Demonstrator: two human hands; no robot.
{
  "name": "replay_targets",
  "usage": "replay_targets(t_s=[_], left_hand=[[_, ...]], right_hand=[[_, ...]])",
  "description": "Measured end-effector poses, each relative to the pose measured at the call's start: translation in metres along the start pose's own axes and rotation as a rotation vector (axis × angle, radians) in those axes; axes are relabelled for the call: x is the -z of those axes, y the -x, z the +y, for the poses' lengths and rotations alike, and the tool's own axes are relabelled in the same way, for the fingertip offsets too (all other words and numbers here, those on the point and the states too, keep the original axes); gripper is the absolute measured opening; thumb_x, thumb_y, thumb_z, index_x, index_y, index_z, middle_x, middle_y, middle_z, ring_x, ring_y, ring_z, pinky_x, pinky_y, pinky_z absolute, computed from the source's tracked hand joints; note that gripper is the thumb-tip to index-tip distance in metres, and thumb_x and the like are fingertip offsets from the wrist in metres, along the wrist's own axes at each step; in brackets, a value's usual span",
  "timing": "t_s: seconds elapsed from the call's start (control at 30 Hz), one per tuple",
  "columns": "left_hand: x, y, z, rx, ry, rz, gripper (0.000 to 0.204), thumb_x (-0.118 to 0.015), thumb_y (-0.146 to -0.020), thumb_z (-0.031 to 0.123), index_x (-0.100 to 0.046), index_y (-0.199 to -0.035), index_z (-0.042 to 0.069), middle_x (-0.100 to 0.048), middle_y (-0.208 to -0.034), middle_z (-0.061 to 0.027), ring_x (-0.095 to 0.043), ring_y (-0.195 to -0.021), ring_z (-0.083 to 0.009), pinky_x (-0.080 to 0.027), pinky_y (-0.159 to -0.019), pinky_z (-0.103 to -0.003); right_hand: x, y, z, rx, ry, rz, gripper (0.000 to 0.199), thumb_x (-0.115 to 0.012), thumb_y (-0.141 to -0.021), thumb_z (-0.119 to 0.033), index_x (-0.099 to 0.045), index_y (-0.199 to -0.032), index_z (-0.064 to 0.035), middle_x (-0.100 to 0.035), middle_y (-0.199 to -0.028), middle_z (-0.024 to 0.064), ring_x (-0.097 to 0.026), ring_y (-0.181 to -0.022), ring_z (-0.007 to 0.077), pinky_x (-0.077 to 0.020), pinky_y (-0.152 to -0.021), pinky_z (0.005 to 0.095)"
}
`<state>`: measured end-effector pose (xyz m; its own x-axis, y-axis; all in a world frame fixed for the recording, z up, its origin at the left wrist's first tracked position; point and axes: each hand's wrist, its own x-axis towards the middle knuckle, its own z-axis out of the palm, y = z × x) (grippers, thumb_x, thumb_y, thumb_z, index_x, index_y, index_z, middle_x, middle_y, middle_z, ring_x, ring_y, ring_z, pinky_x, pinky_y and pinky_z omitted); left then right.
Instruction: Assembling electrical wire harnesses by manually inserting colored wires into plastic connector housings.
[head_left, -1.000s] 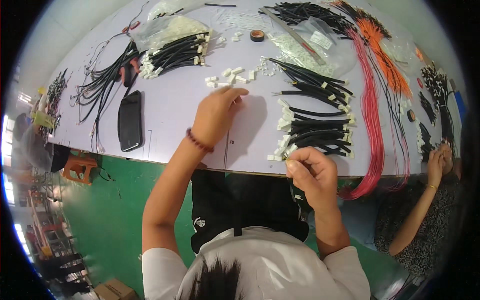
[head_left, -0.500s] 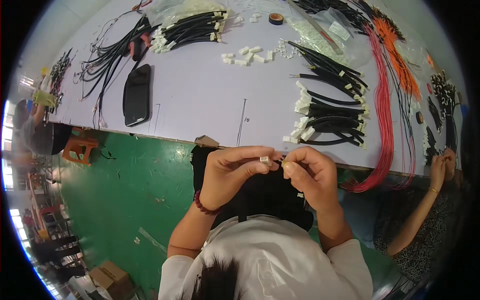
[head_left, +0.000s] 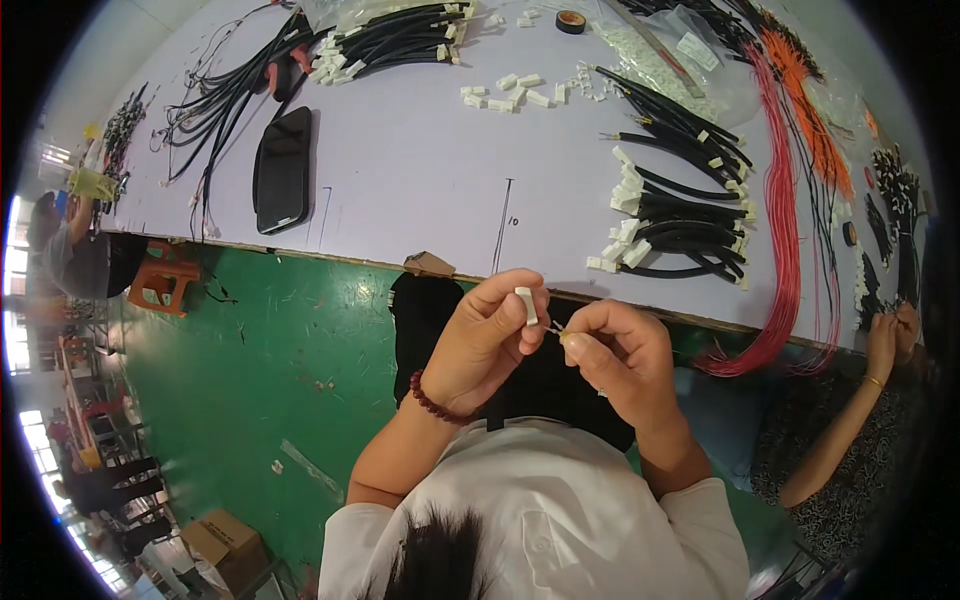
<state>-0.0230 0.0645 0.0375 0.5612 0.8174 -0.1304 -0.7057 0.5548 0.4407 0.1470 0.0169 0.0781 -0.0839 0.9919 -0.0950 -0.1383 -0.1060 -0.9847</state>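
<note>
My left hand point(head_left: 485, 340) pinches a small white plastic connector point(head_left: 526, 305) between thumb and forefinger, held in front of my chest below the table edge. My right hand point(head_left: 615, 360) grips the thin end of a wire point(head_left: 556, 331) and holds its tip right at the connector. The two hands touch at the fingertips. A dark beaded bracelet point(head_left: 430, 402) circles my left wrist.
The white table point(head_left: 420, 170) carries a black phone point(head_left: 283, 170), loose white connectors point(head_left: 505, 95), bundles of black cables with white plugs point(head_left: 670, 215), red wires point(head_left: 780, 230) and orange wires point(head_left: 810, 110). Another person's hand point(head_left: 885, 335) works at the right. An orange stool point(head_left: 160, 280) stands on the green floor.
My left hand came back from the loose connectors on the table to my chest with a connector. Both hands have since met and risen slightly, the wire tip now at the connector.
</note>
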Motion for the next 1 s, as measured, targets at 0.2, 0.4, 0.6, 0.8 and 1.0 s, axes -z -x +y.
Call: replay_targets(t_s=[0.2,0.4,0.6,0.8,1.0], left_hand=[[-0.005,0.005,0.001,0.075,-0.134,0.205,0.032,-0.063,-0.092,0.016,-0.059,-0.121,0.003,-0.063,-0.106,-0.0081,-0.059,-0.08,-0.0113,-0.051,-0.07,-0.021],[-0.003,0.006,0.001,-0.06,-0.255,0.099,0.032,-0.065,-0.089,0.009,-0.06,-0.118,-0.001,-0.068,-0.106,-0.0142,-0.068,-0.086,-0.0161,-0.055,-0.076,-0.025],[-0.008,0.008,0.002,-0.195,-0.431,0.098,0.026,-0.069,-0.083,0.001,-0.065,-0.108,-0.003,-0.069,-0.099,-0.0147,-0.067,-0.088,-0.0171,-0.054,-0.078,-0.026],[-0.015,0.007,0.012,-0.374,-0.759,0.082,0.021,-0.073,-0.076,-0.002,-0.067,-0.096,-0.002,-0.07,-0.092,-0.0152,-0.069,-0.082,-0.0209,-0.055,-0.075,-0.029],[-0.018,0.006,0.03,-0.364,-1.14,-0.054,0.02,-0.075,-0.07,-0.006,-0.07,-0.089,-0.003,-0.071,-0.087,-0.0137,-0.068,-0.08,-0.0194,-0.054,-0.071,-0.027]], right_hand=[[0.0,0.0,0.004,0.095,0.157,0.044,0.01,-0.061,-0.089,-0.008,-0.059,-0.088,0.0015,-0.058,-0.073,0.0006,-0.048,-0.062,0.0025,-0.0371,-0.055,0.0174],[-0.001,0.003,0.003,0.129,0.197,0.099,0.007,-0.061,-0.088,-0.005,-0.059,-0.086,0.0015,-0.057,-0.073,0.0001,-0.047,-0.062,0.0025,-0.0367,-0.055,0.0177],[0.001,0.004,0.001,0.122,0.225,0.091,0.007,-0.062,-0.087,-0.004,-0.06,-0.084,0.0013,-0.056,-0.071,-0.0009,-0.045,-0.059,0.0017,-0.0343,-0.052,0.0181],[0.003,0.002,-0.003,0.092,0.253,0.043,0.009,-0.063,-0.087,-0.006,-0.059,-0.083,0.0011,-0.056,-0.068,-0.0015,-0.044,-0.057,0.0017,-0.0329,-0.05,0.0182],[0.006,0.0,-0.009,0.045,0.246,-0.03,0.01,-0.063,-0.087,-0.007,-0.06,-0.083,0.0015,-0.056,-0.069,-0.0015,-0.044,-0.056,0.0014,-0.0331,-0.05,0.0178]])
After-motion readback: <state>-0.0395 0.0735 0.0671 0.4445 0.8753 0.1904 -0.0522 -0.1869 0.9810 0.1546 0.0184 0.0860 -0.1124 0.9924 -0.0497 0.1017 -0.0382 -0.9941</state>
